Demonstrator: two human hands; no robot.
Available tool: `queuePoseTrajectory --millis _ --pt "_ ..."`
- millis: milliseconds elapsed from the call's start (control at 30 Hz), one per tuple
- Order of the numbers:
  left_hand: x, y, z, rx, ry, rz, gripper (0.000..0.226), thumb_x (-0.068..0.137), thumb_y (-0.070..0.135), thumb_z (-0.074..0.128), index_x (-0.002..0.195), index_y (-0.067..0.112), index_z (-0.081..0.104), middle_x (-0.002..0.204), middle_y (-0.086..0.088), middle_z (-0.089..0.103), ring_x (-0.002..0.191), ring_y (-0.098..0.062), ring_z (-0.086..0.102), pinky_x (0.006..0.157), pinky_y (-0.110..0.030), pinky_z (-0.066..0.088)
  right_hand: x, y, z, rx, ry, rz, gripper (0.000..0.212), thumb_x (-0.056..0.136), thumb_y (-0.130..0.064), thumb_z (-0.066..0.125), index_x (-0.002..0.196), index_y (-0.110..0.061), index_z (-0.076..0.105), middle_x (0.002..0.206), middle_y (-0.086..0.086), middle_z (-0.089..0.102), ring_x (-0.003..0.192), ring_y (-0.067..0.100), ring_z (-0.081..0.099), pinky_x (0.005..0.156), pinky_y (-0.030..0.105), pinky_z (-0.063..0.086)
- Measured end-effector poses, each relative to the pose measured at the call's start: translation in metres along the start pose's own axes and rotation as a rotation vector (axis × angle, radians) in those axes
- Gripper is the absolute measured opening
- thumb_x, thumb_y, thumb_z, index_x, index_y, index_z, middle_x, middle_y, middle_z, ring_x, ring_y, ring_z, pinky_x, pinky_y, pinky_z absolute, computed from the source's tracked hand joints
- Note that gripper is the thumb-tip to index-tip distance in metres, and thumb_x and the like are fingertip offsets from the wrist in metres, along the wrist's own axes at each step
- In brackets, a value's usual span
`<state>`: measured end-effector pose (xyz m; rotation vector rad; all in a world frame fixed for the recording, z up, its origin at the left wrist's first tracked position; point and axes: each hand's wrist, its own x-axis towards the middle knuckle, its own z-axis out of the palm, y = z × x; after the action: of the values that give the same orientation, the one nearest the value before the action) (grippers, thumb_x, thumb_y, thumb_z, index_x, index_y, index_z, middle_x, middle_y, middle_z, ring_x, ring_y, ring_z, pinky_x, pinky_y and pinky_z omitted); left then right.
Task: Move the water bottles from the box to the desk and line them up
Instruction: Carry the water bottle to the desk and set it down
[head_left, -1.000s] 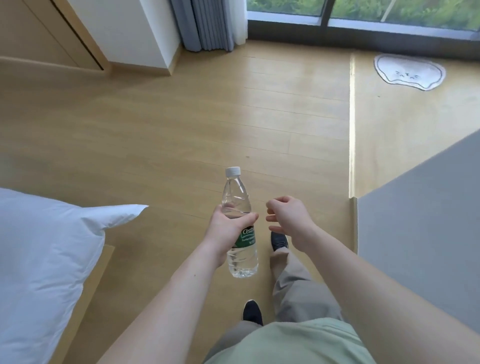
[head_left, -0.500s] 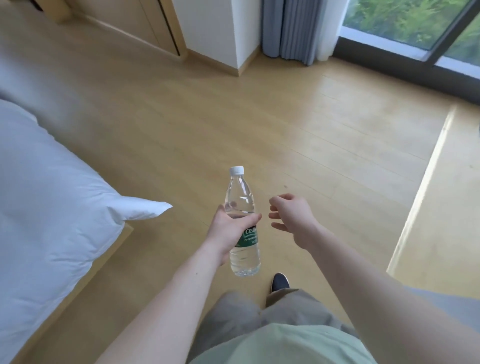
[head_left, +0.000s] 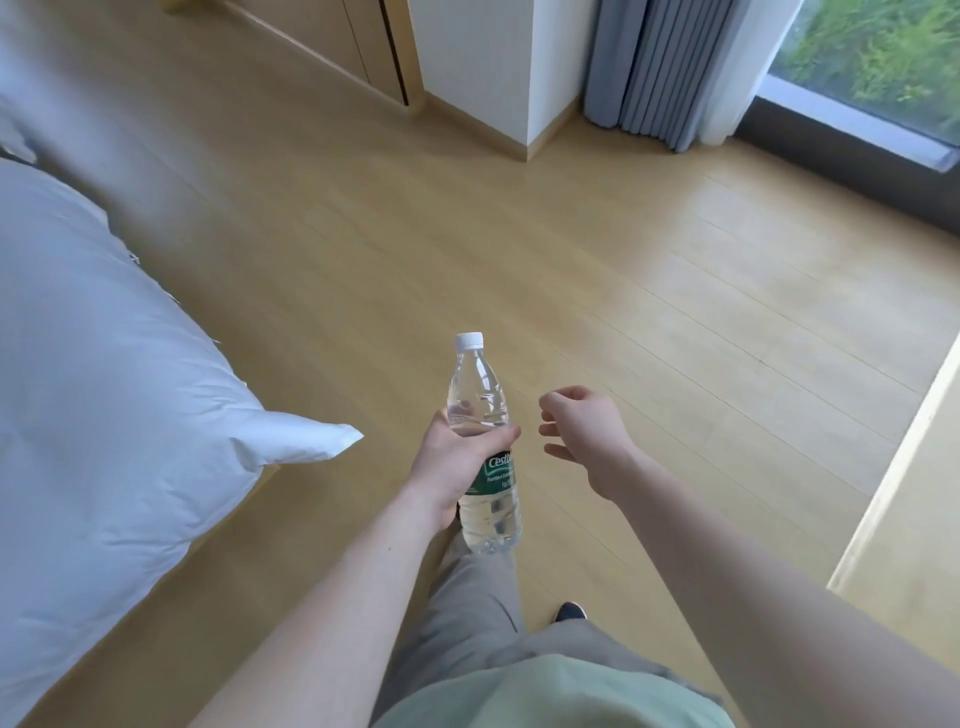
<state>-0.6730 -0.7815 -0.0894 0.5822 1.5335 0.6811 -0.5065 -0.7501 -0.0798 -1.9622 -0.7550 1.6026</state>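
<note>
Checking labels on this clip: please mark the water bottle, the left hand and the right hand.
water bottle (head_left: 477, 384), head view, clear upper body below the cap.
left hand (head_left: 451, 467), head view, back of the hand.
right hand (head_left: 584, 431), head view, back of the hand.

Left hand (head_left: 457, 457) raised in front of the body, forearm bare and reaching up from the lower left, fingers and thumb wrapped round the middle of a held water bottle (head_left: 485, 452), thumb lying across its near face. Right hand (head_left: 584, 431) just to the right of it at about the same height, not touching, holding nothing, fingers loosely curled with the palm turned left. Right forearm bare, running in from the lower right corner.
</note>
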Motion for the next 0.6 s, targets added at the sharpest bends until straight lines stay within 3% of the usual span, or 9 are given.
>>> queuePoseTrajectory --millis 267,600 --pt "0.072 0.084 -0.064 0.034 -0.042 0.026 0.068 0.065 0.034 0.090 0.124 0.015 0.062 0.106 -0.004 0.077 0.098 -0.019 0.075 0.082 -0.035 0.056 0.050 -0.087 0.076 -0.017 0.001 -0.008 0.023 0.092 -0.023 0.056 0.112 -0.014 0.062 0.098 0.005 0.067 0.095 0.020 0.068 0.083 0.039 0.062" --pt "0.145 0.155 -0.127 -0.028 0.020 0.038 0.075 0.056 0.042 0.092 0.121 0.028 0.058 0.097 0.009 0.078 0.083 -0.006 0.076 0.071 -0.029 0.053 0.105 -0.175 0.149 -0.081 -0.035 -0.039 0.020 0.092 -0.024 0.056 0.108 -0.015 0.063 0.096 0.006 0.067 0.096 0.023 0.068 0.086 0.042 0.061"
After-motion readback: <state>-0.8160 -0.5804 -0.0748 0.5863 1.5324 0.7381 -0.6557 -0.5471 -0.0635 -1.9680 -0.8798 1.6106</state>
